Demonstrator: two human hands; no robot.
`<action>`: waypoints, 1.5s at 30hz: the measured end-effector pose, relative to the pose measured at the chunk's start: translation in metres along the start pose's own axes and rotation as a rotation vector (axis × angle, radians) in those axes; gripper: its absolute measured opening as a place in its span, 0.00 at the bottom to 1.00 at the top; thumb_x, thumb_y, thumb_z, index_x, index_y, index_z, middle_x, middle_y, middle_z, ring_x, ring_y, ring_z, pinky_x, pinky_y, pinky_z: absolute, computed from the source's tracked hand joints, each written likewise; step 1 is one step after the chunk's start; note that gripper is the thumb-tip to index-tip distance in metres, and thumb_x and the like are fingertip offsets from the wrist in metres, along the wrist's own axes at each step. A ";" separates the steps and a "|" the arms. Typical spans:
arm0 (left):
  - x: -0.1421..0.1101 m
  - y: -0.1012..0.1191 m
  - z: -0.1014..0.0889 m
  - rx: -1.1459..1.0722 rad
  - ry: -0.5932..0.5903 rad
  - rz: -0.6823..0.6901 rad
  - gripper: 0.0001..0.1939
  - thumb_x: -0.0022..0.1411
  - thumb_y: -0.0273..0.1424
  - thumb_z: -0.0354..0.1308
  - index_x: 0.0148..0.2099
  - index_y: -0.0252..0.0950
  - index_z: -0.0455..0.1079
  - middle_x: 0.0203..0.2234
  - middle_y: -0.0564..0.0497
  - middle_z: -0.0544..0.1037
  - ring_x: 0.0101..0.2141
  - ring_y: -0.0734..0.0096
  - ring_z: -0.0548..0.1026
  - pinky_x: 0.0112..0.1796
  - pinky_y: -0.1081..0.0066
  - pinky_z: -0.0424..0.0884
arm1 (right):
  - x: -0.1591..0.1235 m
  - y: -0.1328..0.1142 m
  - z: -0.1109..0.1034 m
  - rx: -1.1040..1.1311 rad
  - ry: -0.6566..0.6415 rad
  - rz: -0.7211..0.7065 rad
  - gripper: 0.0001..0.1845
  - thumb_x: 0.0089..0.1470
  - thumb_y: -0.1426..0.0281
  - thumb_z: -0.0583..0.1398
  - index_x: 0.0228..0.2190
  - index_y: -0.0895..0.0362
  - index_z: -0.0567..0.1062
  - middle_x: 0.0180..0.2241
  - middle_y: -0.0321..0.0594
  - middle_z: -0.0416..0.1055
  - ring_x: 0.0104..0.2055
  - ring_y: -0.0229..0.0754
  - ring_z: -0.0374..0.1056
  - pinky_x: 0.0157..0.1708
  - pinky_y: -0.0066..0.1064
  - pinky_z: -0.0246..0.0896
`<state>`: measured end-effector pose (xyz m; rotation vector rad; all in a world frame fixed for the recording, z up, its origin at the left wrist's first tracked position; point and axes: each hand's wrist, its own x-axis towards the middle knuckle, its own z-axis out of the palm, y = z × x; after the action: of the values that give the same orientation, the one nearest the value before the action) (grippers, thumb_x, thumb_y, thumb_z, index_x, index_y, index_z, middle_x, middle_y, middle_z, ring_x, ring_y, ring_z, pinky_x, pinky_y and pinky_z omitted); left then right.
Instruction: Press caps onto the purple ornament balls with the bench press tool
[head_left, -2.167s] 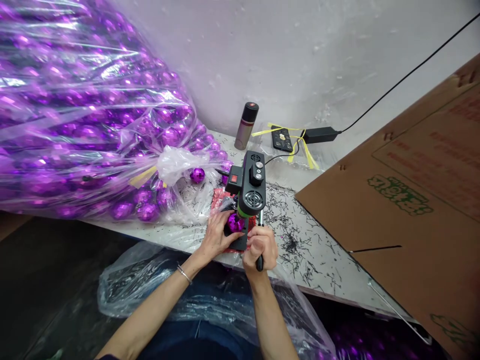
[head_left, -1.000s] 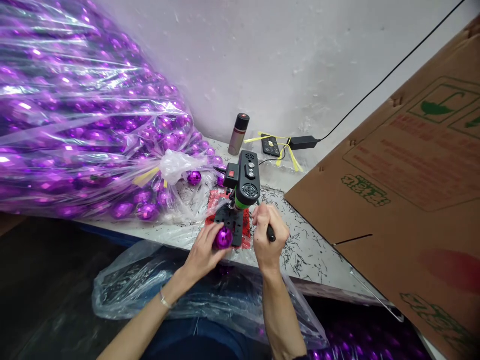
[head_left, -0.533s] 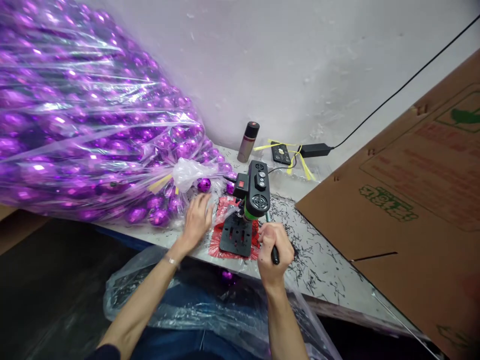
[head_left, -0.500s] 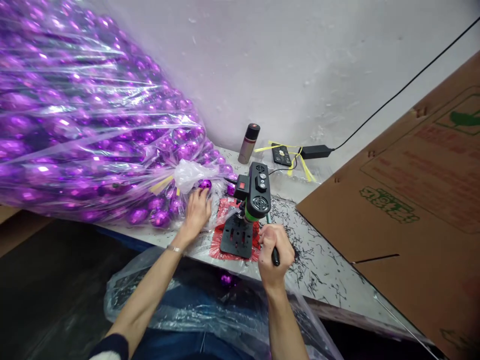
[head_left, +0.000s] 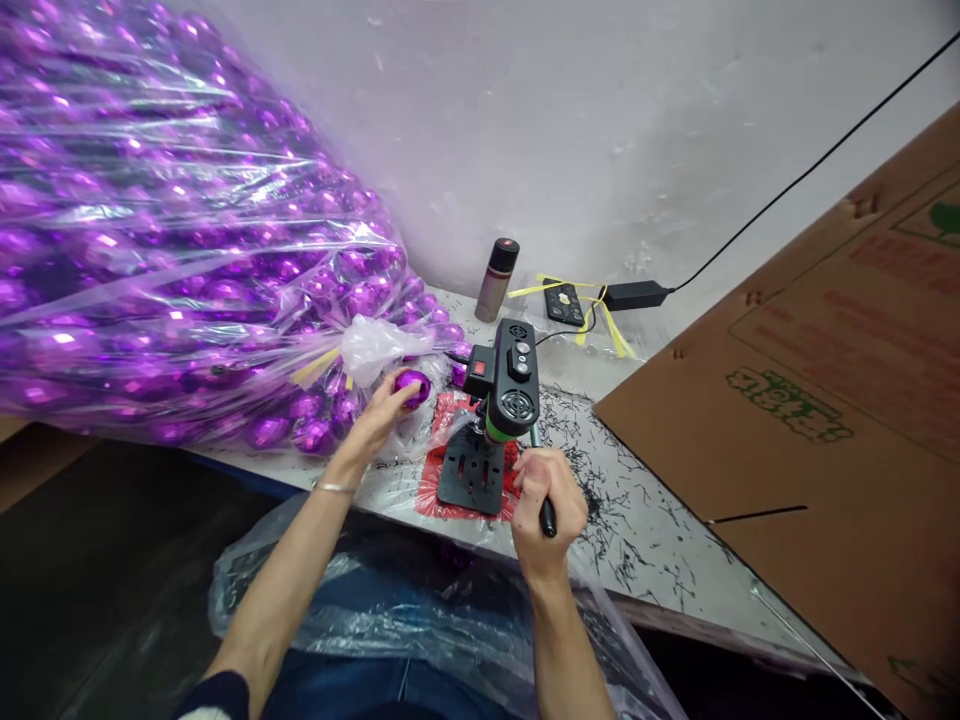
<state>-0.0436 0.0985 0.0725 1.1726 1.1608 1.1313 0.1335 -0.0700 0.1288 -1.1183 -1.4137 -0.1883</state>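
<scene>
My left hand (head_left: 381, 412) grips a shiny purple faceted ball ornament (head_left: 413, 389) beside the bunched neck of the big clear bag (head_left: 375, 345). My right hand (head_left: 549, 507) is wrapped round the black lever handle (head_left: 548, 519) of a small bench drill press (head_left: 513, 375). The press has a black body, a red switch and a green ring. Its slotted black base plate (head_left: 471, 472) is bare and stands on red plastic wrap (head_left: 433, 488). More purple balls (head_left: 311, 434) fill the clear bag at the left.
Black shavings litter the white table (head_left: 637, 545). Behind the press stand a spray can (head_left: 497, 280), a phone-like black item (head_left: 562, 302) and a power adapter (head_left: 634, 295) with a cable. A large cardboard box (head_left: 825, 420) leans at the right. Clear plastic (head_left: 315, 600) hangs over my lap.
My left hand took a ball away from the press and dropped it below the table edge, then reached left and picked up another ball by the bag. My right hand stays on the lever.
</scene>
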 end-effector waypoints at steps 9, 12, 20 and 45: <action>-0.090 -0.031 0.035 -0.487 -0.055 -0.247 0.26 0.56 0.41 0.71 0.54 0.37 0.71 0.45 0.47 0.82 0.41 0.66 0.81 0.44 0.68 0.77 | 0.014 -0.003 -0.001 0.011 0.008 0.048 0.17 0.65 0.78 0.54 0.24 0.54 0.63 0.23 0.31 0.62 0.28 0.34 0.63 0.29 0.30 0.57; -0.094 -0.048 0.054 -0.335 -0.047 -0.115 0.29 0.55 0.43 0.71 0.54 0.36 0.69 0.45 0.46 0.81 0.44 0.64 0.80 0.50 0.65 0.74 | 0.011 -0.001 -0.002 0.011 -0.006 0.033 0.16 0.65 0.78 0.54 0.25 0.54 0.65 0.23 0.32 0.63 0.28 0.34 0.64 0.30 0.30 0.58; -0.101 -0.072 0.065 0.165 -0.027 0.263 0.25 0.58 0.43 0.69 0.54 0.39 0.70 0.49 0.43 0.78 0.49 0.55 0.76 0.54 0.55 0.70 | 0.005 -0.001 -0.002 -0.014 -0.015 0.037 0.15 0.65 0.76 0.53 0.26 0.55 0.67 0.25 0.34 0.66 0.29 0.36 0.65 0.31 0.31 0.60; -0.094 -0.068 0.063 0.327 -0.232 0.329 0.29 0.59 0.40 0.69 0.59 0.39 0.67 0.55 0.42 0.77 0.58 0.51 0.75 0.59 0.54 0.70 | -0.010 0.003 0.000 -0.024 0.001 0.045 0.13 0.65 0.77 0.54 0.27 0.55 0.67 0.27 0.35 0.68 0.30 0.36 0.66 0.31 0.30 0.60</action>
<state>0.0153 -0.0031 0.0122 1.7498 1.0190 1.0328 0.1332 -0.0738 0.1186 -1.1685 -1.3866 -0.1738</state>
